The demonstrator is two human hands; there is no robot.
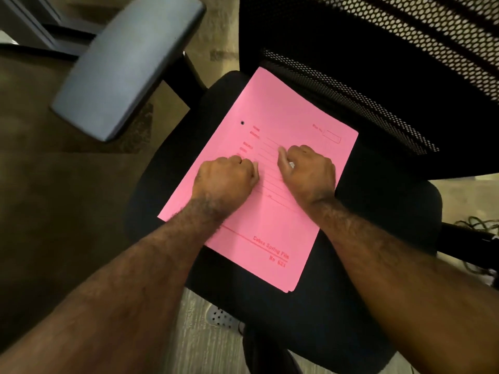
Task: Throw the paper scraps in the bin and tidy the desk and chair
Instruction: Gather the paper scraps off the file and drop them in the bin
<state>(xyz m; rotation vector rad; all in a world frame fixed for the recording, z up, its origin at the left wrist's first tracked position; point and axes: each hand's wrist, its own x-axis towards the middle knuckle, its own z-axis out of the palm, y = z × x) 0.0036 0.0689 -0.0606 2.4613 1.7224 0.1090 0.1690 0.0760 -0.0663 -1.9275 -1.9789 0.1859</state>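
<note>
A pink file folder with red print lies flat on the black seat of an office chair. Both my hands rest on top of the folder near its middle. My left hand is curled into a fist, knuckles up, and nothing shows inside it. My right hand sits just to its right with the fingers pinched together around a small white paper scrap. No bin and no desk are in view.
The chair's black mesh backrest rises behind the folder. A grey padded armrest sticks out at upper left. Dark cables lie on the floor at right. A perforated grey shoe shows below the seat.
</note>
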